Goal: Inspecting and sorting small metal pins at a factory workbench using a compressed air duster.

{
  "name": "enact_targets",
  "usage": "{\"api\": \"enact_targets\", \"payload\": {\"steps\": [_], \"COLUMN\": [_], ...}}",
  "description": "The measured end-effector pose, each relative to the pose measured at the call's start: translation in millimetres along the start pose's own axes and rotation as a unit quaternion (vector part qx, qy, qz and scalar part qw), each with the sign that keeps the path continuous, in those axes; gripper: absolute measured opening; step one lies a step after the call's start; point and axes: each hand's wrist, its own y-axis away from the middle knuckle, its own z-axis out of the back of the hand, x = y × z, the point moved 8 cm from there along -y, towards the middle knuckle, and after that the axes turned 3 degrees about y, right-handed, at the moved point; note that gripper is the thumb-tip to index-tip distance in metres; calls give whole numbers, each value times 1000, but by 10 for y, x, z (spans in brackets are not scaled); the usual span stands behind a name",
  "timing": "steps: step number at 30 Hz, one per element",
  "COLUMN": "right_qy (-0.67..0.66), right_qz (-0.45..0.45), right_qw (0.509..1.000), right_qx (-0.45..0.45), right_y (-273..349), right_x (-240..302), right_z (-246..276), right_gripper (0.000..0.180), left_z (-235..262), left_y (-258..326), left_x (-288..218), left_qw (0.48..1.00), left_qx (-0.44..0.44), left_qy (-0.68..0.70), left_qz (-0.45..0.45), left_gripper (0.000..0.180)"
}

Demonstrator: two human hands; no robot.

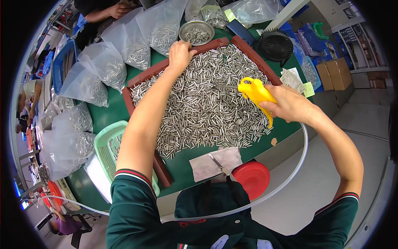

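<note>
Rigid and light, the yellow plastic air-blow gun sits clamped by its handle in the right hand over the heap of small, slippery steel pins, while the left hand presses flat on the pins at the heap's far edge.

Around my bench I see clear bags of small metal parts piled to the left, a steel bowl at the far edge, a black round fan beyond it, a mint-green basket near me, a red lid, and cardboard boxes off right.

Head-worn fisheye looks steeply down, close over the green table.
</note>
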Motion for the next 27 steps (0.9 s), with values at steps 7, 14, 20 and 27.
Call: {"api": "enact_targets", "payload": {"steps": [7, 14, 20, 27], "right_qy": [23, 18, -14, -16], "right_qz": [44, 69, 34, 50], "right_qw": [998, 996, 999, 998], "right_qx": [-25, -60, -23, -34], "right_y": [-17, -37, -67, -87], "right_x": [-82, -167, -188, -112], "right_z": [-43, -70, -110, -94], "right_gripper": [36, 35, 36, 38], "left_z": [-91, 28, -7, -103], "left_y": [-96, -137, 17, 83], "left_x": [-15, -165, -388, -462], "left_qw": [1000, 981, 932, 905], "left_qx": [-19, 38, 126, 190], "left_qy": [13, 36, -110, -155], "left_qz": [-17, -185, -320, -349], "left_gripper": [9, 13, 21, 18]}}
